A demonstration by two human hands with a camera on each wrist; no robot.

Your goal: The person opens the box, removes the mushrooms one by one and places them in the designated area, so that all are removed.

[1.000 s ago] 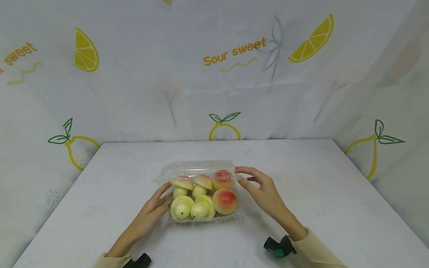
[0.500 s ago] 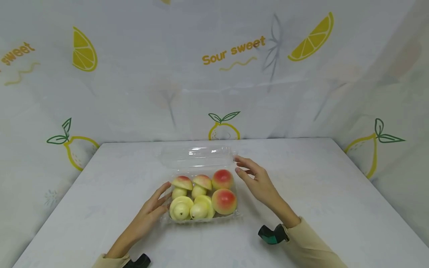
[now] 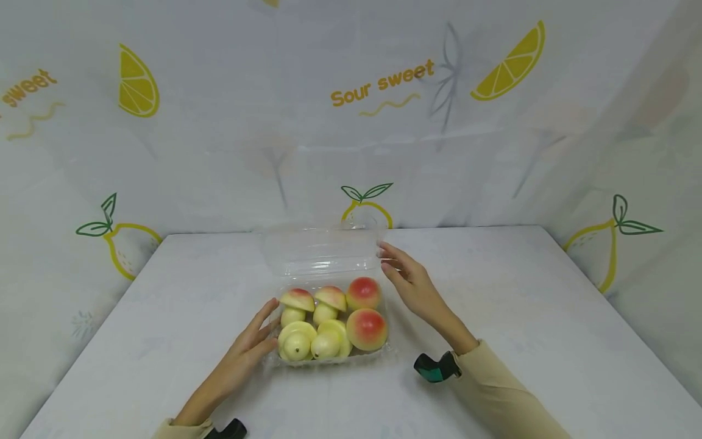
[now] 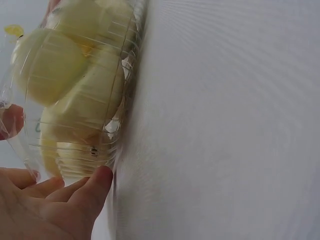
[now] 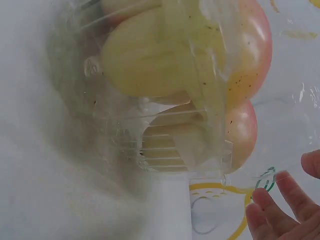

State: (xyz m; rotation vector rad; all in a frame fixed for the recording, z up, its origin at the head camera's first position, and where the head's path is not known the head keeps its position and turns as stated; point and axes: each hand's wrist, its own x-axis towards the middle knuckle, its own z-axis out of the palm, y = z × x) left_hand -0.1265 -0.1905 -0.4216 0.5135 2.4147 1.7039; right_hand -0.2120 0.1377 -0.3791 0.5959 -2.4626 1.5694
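Lemon-printed backdrop point(image 3: 219, 177) rises behind a white table point(image 3: 521, 305). At the table's middle sits a clear plastic box point(image 3: 364, 355), its lid point(image 3: 320, 251) tipped up on the far side, filled with peach-like rounds point(image 3: 367, 329) and mushroom-shaped pieces point(image 3: 296, 346). Its thin walls look light, slick and easily dented, best held low along the sides, the lid by its edge. The left hand point(image 3: 244, 353) rests extended fingers against the left wall; the right point(image 3: 411, 286), fingers spread and gripping nothing visible, reaches the lid's right edge, contact unclear.
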